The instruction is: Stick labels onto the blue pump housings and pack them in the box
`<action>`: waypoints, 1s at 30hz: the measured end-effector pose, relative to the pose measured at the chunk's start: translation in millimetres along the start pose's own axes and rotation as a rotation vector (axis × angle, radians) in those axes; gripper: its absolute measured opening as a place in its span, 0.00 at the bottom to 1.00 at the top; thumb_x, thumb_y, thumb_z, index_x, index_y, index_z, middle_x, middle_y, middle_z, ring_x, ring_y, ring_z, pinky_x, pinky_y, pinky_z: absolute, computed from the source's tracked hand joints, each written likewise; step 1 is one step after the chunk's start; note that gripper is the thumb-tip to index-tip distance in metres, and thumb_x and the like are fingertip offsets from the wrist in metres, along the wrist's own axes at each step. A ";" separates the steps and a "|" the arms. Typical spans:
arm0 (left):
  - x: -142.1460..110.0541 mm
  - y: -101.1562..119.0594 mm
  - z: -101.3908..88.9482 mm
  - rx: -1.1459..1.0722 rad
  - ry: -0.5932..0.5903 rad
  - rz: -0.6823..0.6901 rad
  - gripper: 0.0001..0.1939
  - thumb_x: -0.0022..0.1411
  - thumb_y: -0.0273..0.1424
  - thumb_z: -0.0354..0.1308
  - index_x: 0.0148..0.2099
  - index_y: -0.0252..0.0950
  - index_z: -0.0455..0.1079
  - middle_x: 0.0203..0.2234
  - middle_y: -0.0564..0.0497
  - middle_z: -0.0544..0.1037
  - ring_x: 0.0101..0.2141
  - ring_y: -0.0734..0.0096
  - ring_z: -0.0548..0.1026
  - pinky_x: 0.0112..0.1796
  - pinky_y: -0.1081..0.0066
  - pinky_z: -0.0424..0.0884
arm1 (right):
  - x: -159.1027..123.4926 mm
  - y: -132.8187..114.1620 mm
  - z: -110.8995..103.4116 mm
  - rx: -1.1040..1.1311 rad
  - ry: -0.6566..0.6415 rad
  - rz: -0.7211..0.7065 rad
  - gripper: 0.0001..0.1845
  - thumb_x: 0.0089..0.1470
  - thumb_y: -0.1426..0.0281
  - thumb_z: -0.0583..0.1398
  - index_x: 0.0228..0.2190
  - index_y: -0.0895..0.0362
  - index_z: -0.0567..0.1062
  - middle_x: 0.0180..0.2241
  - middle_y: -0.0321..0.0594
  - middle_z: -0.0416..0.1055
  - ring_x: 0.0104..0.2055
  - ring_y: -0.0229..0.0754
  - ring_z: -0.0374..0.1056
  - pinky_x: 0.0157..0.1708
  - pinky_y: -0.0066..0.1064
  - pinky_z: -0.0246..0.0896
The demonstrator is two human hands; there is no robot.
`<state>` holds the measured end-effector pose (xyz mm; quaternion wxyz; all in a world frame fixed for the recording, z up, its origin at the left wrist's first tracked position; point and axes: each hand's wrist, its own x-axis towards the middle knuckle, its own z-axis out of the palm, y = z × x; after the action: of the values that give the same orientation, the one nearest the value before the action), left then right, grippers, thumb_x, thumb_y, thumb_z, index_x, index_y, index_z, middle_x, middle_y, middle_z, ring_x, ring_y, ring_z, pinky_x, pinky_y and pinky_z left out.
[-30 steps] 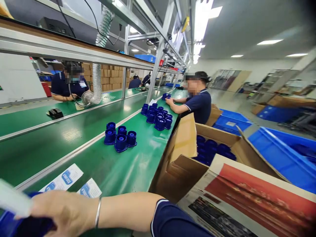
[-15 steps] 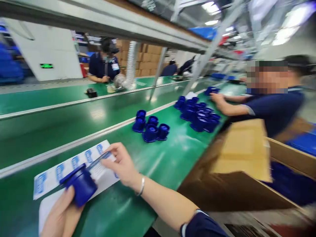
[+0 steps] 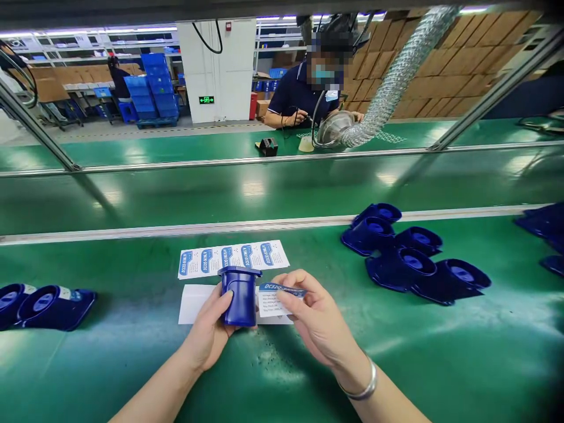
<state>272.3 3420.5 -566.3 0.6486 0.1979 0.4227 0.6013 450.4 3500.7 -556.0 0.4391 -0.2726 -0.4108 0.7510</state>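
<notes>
My left hand (image 3: 210,333) grips a dark blue plastic part (image 3: 239,296), a short tube with a flared rim, held upright above the green bench. My right hand (image 3: 318,322) pinches a small white and blue label (image 3: 277,294) and holds its edge against the part's side. Just beyond the part lies a strip of blue-printed labels (image 3: 233,258). A blank white backing sheet (image 3: 194,304) lies under my hands.
Several blue parts (image 3: 414,258) are grouped on the bench at the right, two more (image 3: 42,302) at the left edge. A metal rail (image 3: 176,229) separates the bench from the green conveyor belt (image 3: 264,188). Across it a person in dark blue works beside a silver hose (image 3: 388,76).
The view has swung left from the cardboard boxes and the seated co-worker to the bench straight ahead. My hands now hold the part upright with the label against its side.
</notes>
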 end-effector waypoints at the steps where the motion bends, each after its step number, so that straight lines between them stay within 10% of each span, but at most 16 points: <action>1: 0.0 -0.4 0.0 0.008 0.001 0.002 0.26 0.67 0.39 0.60 0.64 0.38 0.63 0.53 0.40 0.75 0.46 0.57 0.77 0.40 0.59 0.79 | -0.4 0.7 0.6 -0.002 -0.003 0.007 0.15 0.49 0.63 0.73 0.31 0.52 0.74 0.36 0.36 0.73 0.34 0.39 0.69 0.31 0.28 0.67; 13: -5.1 -4.3 8.2 0.146 0.038 0.130 0.35 0.67 0.39 0.62 0.71 0.48 0.52 0.68 0.49 0.62 0.67 0.56 0.59 0.65 0.60 0.59 | -13.5 10.8 6.8 -0.020 -0.066 0.176 0.19 0.51 0.65 0.74 0.37 0.52 0.70 0.33 0.30 0.73 0.34 0.34 0.66 0.36 0.24 0.62; 30: -4.1 -13.9 1.4 0.290 0.032 0.127 0.34 0.70 0.43 0.56 0.73 0.48 0.47 0.70 0.51 0.57 0.69 0.58 0.53 0.69 0.59 0.49 | -13.8 23.4 9.6 -0.062 0.056 0.161 0.17 0.49 0.63 0.74 0.35 0.53 0.74 0.28 0.29 0.69 0.30 0.32 0.62 0.32 0.23 0.60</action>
<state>282.2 3414.2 -574.9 0.5672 0.3062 0.5019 0.5768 439.2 3478.4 -570.5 0.3799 -0.3392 -0.3980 0.7630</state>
